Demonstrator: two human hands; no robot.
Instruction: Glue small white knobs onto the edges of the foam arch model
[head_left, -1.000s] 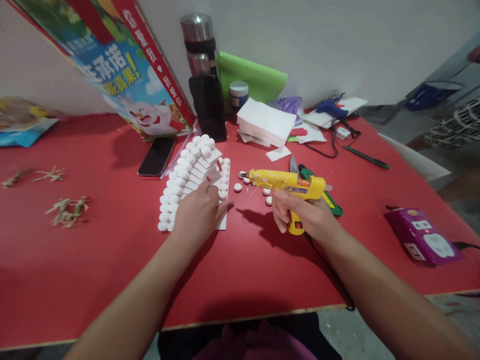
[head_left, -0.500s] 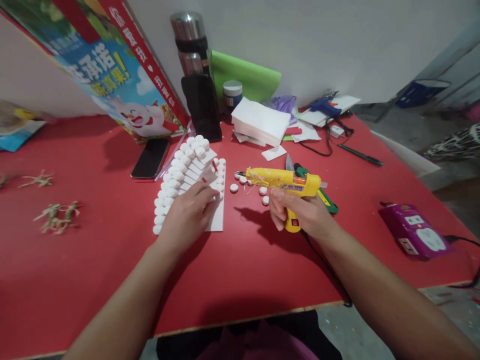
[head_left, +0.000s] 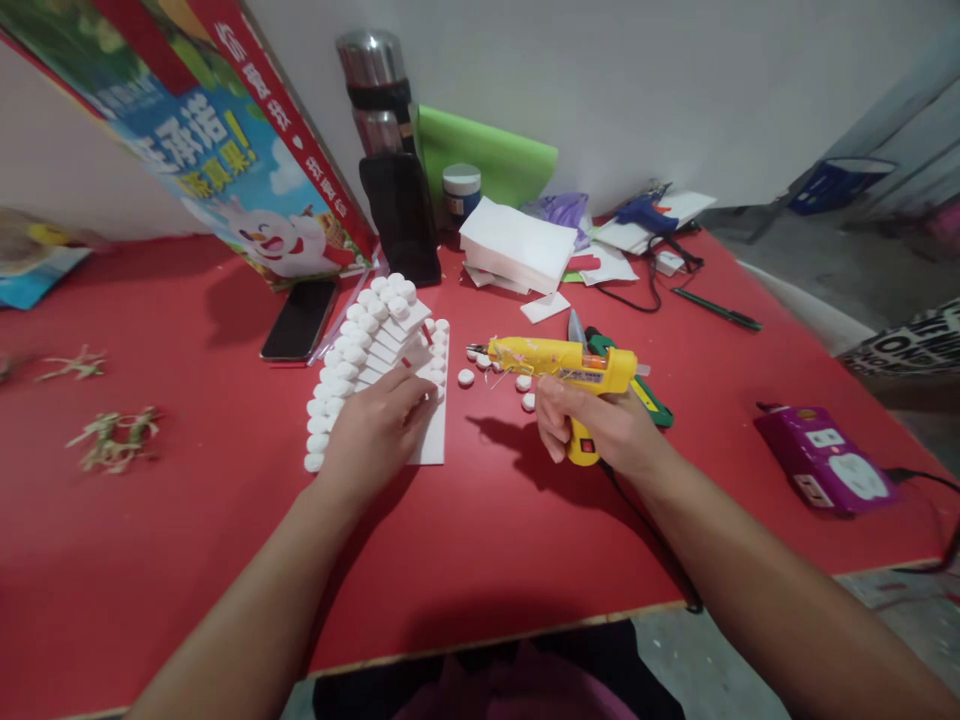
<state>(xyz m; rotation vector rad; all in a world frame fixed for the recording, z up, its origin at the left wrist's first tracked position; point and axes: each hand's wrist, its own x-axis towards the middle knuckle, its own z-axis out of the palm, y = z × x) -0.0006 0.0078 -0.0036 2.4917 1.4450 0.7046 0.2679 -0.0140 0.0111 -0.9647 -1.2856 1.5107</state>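
Observation:
My right hand (head_left: 592,420) is wrapped round the handle of a yellow glue gun (head_left: 540,357), whose metal nozzle points left. My left hand (head_left: 379,420) rests over a white stepped model (head_left: 386,345) edged with round white pieces. Its fingers are bent together at a row of the round pieces on the right side of the white base (head_left: 433,440); whatever they pinch is too small to make out. Several loose round white pieces, one of them separate (head_left: 466,377), lie on the red table under and around the nozzle.
Behind stand a colourful box (head_left: 262,170), a flask (head_left: 375,90), a phone upright (head_left: 401,220) and stacked white pieces (head_left: 517,245). Another phone (head_left: 300,320) lies left of the model. Green-handled cutters (head_left: 652,400) lie beyond my right hand; a purple power socket (head_left: 825,460) sits far right.
The whole view has shifted very slightly. Both hands keep their places, with the glue gun still held in my right hand.

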